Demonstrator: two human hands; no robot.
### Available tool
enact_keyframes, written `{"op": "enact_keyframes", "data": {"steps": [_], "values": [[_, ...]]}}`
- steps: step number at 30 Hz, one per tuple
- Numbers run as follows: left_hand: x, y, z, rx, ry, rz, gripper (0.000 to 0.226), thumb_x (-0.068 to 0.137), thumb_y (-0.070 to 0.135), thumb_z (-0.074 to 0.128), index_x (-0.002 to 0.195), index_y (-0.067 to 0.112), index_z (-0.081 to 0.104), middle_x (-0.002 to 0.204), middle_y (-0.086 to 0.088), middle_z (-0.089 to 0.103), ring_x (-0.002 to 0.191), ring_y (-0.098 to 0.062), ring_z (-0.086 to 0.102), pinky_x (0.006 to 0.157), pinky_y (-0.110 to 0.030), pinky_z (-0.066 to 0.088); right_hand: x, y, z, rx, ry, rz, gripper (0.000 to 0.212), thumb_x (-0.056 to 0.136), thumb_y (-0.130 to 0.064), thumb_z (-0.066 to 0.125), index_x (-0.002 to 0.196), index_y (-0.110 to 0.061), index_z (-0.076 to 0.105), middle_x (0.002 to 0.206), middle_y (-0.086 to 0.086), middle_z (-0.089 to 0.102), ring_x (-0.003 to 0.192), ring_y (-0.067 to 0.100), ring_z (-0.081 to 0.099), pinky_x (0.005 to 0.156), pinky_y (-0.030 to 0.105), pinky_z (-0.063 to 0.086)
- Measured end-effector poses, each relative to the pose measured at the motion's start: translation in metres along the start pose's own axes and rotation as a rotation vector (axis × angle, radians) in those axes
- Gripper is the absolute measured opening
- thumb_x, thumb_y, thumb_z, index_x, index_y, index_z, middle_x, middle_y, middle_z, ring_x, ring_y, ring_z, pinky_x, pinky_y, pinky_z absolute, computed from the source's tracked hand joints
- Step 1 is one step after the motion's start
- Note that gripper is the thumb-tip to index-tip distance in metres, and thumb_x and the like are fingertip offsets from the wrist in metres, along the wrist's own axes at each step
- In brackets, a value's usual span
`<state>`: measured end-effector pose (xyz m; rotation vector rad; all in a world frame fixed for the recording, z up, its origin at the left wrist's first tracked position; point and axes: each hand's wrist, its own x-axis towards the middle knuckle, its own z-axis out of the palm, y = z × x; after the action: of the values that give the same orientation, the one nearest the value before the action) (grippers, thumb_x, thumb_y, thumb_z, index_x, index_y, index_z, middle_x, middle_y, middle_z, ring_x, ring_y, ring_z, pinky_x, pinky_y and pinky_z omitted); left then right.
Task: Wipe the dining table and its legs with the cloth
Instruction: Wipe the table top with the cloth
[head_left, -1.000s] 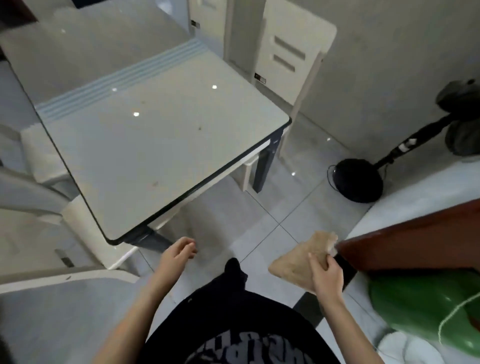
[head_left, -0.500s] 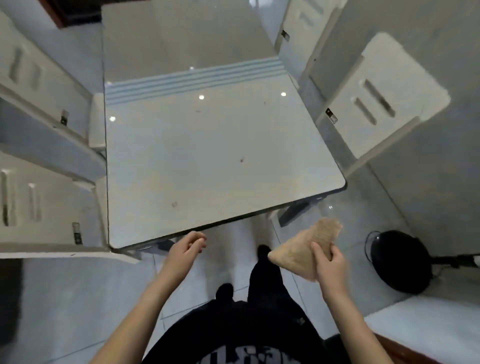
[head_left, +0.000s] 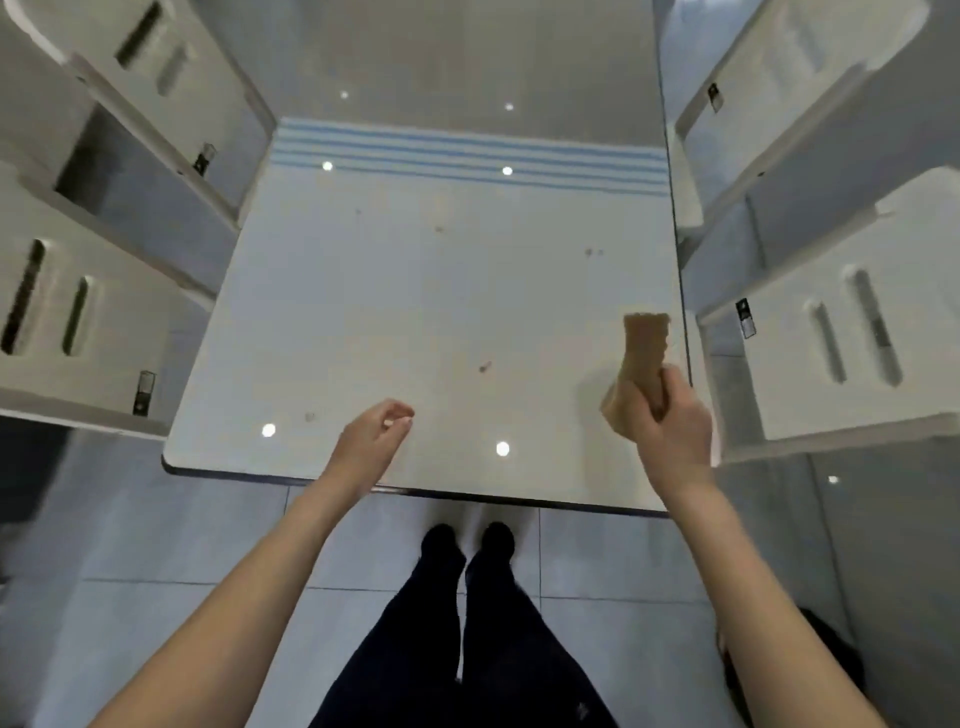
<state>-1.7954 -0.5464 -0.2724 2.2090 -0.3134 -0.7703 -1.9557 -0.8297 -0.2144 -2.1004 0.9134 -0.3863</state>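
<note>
White chairs stand along the left: a far chair (head_left: 156, 67) and a near chair (head_left: 78, 332), both slotted in the back and pushed up against the table's edge. Glossy pale table (head_left: 415, 312) fills the middle of the view, with a band of blue stripes (head_left: 467, 156) across its far part and round light reflections on the surface. Small dark specks (head_left: 484, 367) dot the top, one near the centre and others further back.

Left hand (head_left: 371, 436) hangs over the near edge, fingers loosely curled, holding nothing. Right hand (head_left: 670, 421) is over the near right part of the table, just inside the right edge, fingers wrapped round a tan cloth (head_left: 644, 353). The cloth sticks up out of the fist, and a faint shadow lies on the top beside it; contact with the surface cannot be told.

Two more white chairs on the right, a near one (head_left: 841, 338) and a far one (head_left: 779, 67). Grey tiled floor (head_left: 156, 545) below, with the person's dark-trousered legs (head_left: 467, 649) at the table's near edge.
</note>
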Motion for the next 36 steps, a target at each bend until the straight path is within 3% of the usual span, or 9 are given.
{"op": "enact_keyframes", "data": {"steps": [4,9,10,13,17,23,30,33,36], "values": [[0.039,0.016,0.011,0.060,0.015,0.017,0.013,0.093,0.019,0.053,0.101,0.019,0.064,0.101,0.002,0.067,0.095,-0.016,0.061,0.078,-0.025,0.042,0.044,0.019,0.042,-0.014,-0.227,0.049,0.016,0.091,-0.020,0.060,0.085,-0.007,0.054,0.072,0.006,0.056,0.064,0.014,0.049,0.058,0.029,0.037],[0.085,0.010,0.018,0.235,0.067,0.109,0.024,0.094,0.017,0.051,0.114,0.008,0.061,0.116,-0.009,0.062,0.108,-0.024,0.057,0.091,-0.031,0.041,0.084,0.042,0.074,-0.071,-0.313,0.133,0.009,0.088,-0.017,0.063,0.082,-0.021,0.057,0.070,-0.009,0.056,0.071,0.017,0.052,0.055,0.017,0.035],[0.094,0.006,0.019,0.303,0.080,0.141,0.029,0.094,0.019,0.050,0.118,0.007,0.059,0.120,-0.011,0.060,0.113,-0.026,0.054,0.096,-0.033,0.040,0.092,0.047,0.075,-0.125,-0.306,0.130,0.006,0.088,-0.018,0.063,0.093,-0.019,0.060,0.077,-0.007,0.059,0.078,0.018,0.054,0.061,0.020,0.037],[0.125,-0.009,0.022,0.476,0.099,0.205,0.051,0.090,0.034,0.039,0.130,0.006,0.052,0.135,-0.013,0.052,0.127,-0.030,0.045,0.109,-0.038,0.032,0.109,0.071,0.083,-0.383,-0.162,0.026,0.050,0.086,-0.024,0.066,0.130,-0.008,0.050,0.124,0.013,0.056,0.116,0.029,0.052,0.097,0.034,0.042],[0.159,-0.033,0.032,0.696,0.087,0.245,0.063,0.088,0.046,0.030,0.140,0.012,0.042,0.145,-0.010,0.043,0.136,-0.032,0.034,0.114,-0.044,0.024,0.089,0.085,0.130,-0.536,-0.198,-0.118,0.067,0.092,-0.047,0.044,0.147,-0.010,0.035,0.153,0.015,0.034,0.143,0.032,0.027,0.119,0.043,0.018],[0.171,-0.052,0.045,0.743,0.188,0.348,0.057,0.091,0.040,0.037,0.143,0.015,0.039,0.147,-0.007,0.041,0.138,-0.031,0.032,0.113,-0.050,0.025,0.104,0.107,0.166,-0.681,-0.178,-0.158,0.071,0.091,-0.055,0.035,0.150,-0.017,0.031,0.156,0.003,0.031,0.146,0.024,0.024,0.120,0.039,0.009],[0.173,-0.050,0.045,0.696,0.220,0.360,0.057,0.088,0.039,0.042,0.141,0.019,0.042,0.147,-0.003,0.043,0.137,-0.028,0.034,0.113,-0.047,0.025,0.251,0.079,0.184,-0.666,-0.136,-0.059,0.074,0.086,-0.063,0.021,0.150,-0.026,0.030,0.158,-0.001,0.028,0.148,0.024,0.016,0.120,0.044,0.008],[0.171,-0.047,0.041,0.692,0.174,0.321,0.058,0.087,0.039,0.042,0.142,0.019,0.042,0.147,-0.002,0.042,0.138,-0.027,0.033,0.113,-0.047,0.026,0.198,0.059,0.212,-0.639,-0.268,-0.231,0.068,0.088,-0.063,0.029,0.149,-0.033,0.031,0.159,-0.003,0.026,0.149,0.023,0.014,0.120,0.044,0.005],[0.169,-0.044,0.039,0.703,0.148,0.301,0.058,0.087,0.039,0.042,0.142,0.020,0.041,0.148,-0.002,0.042,0.139,-0.026,0.032,0.114,-0.047,0.025,0.076,0.062,0.212,-0.596,-0.412,-0.483,0.065,0.088,-0.059,0.047,0.146,-0.032,0.038,0.157,-0.003,0.030,0.148,0.024,0.020,0.119,0.047,0.017]]}}
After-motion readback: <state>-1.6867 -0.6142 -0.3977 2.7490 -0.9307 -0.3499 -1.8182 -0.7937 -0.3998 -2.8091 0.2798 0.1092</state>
